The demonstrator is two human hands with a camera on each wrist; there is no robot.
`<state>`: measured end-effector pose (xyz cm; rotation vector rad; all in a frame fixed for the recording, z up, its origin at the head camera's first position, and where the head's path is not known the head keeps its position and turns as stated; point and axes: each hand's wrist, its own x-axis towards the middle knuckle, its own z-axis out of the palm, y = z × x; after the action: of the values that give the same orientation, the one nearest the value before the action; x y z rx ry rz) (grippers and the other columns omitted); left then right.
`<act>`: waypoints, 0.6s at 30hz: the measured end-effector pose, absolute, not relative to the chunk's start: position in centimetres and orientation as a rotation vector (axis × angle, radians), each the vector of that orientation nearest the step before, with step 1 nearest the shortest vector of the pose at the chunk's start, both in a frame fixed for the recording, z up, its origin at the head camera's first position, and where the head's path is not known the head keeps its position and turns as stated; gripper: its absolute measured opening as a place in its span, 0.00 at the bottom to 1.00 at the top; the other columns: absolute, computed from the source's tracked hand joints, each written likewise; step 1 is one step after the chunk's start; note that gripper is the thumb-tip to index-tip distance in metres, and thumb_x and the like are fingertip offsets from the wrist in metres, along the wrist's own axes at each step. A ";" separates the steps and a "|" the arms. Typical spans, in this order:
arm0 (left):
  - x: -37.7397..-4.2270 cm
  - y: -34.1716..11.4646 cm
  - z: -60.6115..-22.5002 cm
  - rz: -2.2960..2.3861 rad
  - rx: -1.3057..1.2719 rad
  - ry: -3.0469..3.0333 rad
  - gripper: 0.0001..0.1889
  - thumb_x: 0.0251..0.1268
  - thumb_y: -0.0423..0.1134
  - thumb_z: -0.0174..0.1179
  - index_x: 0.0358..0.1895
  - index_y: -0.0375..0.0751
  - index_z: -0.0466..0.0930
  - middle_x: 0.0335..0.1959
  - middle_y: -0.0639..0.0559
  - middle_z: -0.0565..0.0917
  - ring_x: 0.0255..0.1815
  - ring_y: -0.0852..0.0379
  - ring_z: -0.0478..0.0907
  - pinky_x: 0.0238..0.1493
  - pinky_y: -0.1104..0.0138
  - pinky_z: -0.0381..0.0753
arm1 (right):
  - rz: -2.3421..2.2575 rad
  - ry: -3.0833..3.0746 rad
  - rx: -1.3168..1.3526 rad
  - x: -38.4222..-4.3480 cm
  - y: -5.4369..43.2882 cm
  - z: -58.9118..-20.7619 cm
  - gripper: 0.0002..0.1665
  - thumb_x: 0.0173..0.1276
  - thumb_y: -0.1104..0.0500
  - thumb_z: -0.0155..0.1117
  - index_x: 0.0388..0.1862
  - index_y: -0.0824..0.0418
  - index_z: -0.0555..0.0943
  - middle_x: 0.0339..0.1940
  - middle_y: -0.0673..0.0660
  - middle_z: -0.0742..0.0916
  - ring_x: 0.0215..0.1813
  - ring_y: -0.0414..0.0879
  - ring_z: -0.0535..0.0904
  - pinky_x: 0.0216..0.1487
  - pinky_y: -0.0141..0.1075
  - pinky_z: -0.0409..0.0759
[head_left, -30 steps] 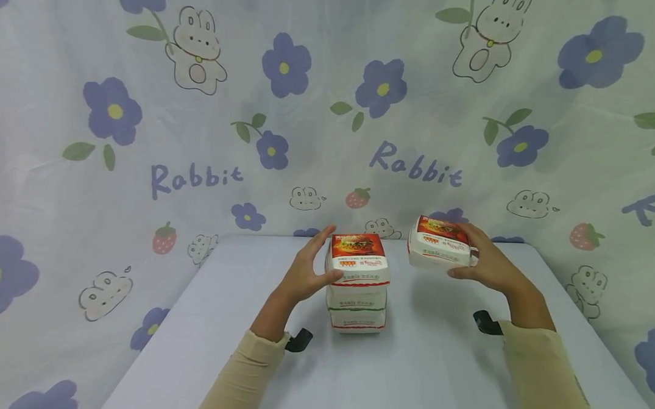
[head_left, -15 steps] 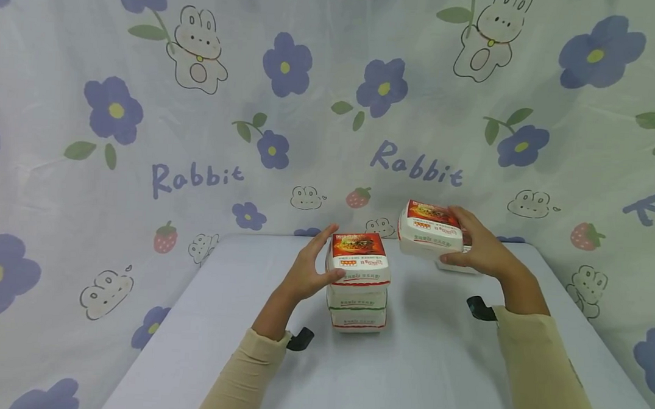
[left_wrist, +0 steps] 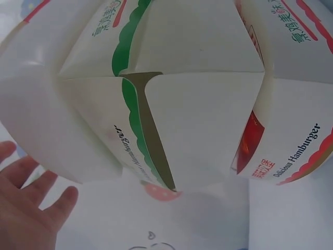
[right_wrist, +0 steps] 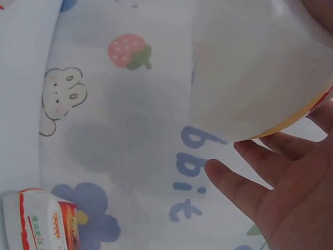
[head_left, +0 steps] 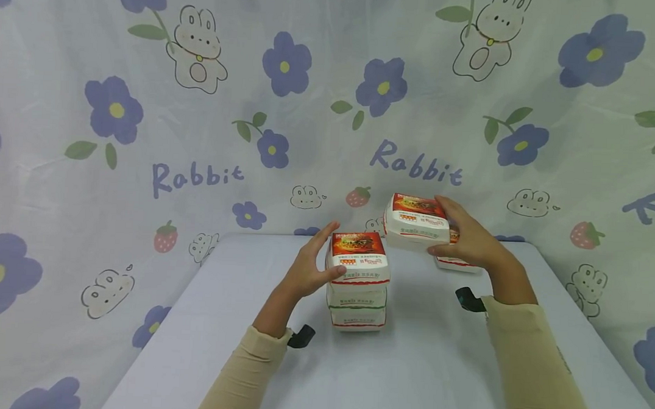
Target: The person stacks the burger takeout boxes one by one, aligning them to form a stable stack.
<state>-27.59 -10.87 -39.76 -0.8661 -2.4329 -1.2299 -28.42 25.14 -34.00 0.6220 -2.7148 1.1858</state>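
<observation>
From my head, I judge the stacking over half done: three burger boxes (head_left: 357, 298) stand piled, my right hand (head_left: 471, 238) grips a lifted box (head_left: 417, 225), and a loose box (head_left: 459, 264) sits on the table (head_left: 201, 339). At my left wrist, the middle box (left_wrist: 192, 109) shows green edging between red-trimmed ones, my left hand (left_wrist: 32, 204) spread loosely alongside. At my right, fingers hold plain white card.
</observation>
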 end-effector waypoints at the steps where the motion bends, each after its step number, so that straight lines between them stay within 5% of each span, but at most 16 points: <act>1: -27.6 -10.8 -39.7 -1.227 -0.867 -2.433 0.47 0.54 0.71 0.57 0.77 0.62 0.53 0.76 0.62 0.57 0.76 0.55 0.52 0.65 0.38 0.58 | 1.195 -2.709 0.629 -28.5 25.0 -34.0 0.70 0.47 0.53 0.80 0.81 0.53 0.45 0.80 0.59 0.50 0.74 0.69 0.50 0.62 0.73 0.55; 10: -27.5 -10.9 -39.4 -1.232 -0.890 -2.418 0.49 0.55 0.72 0.56 0.77 0.54 0.54 0.76 0.60 0.57 0.76 0.55 0.52 0.67 0.39 0.57 | 1.214 -2.636 0.765 -28.7 23.0 -33.6 0.68 0.46 0.49 0.82 0.80 0.48 0.50 0.79 0.54 0.53 0.74 0.63 0.52 0.60 0.71 0.61; 18: -27.5 -10.8 -39.3 -1.212 -0.905 -2.400 0.49 0.53 0.76 0.53 0.78 0.63 0.50 0.75 0.61 0.59 0.75 0.56 0.52 0.67 0.40 0.56 | 1.179 -2.632 0.804 -28.5 22.0 -33.1 0.67 0.47 0.49 0.81 0.80 0.49 0.50 0.80 0.54 0.52 0.76 0.63 0.49 0.62 0.70 0.59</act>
<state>-27.47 -10.85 -39.27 -0.9055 -2.3999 -1.2123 -28.55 22.01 -33.12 0.8044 -2.6322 1.1792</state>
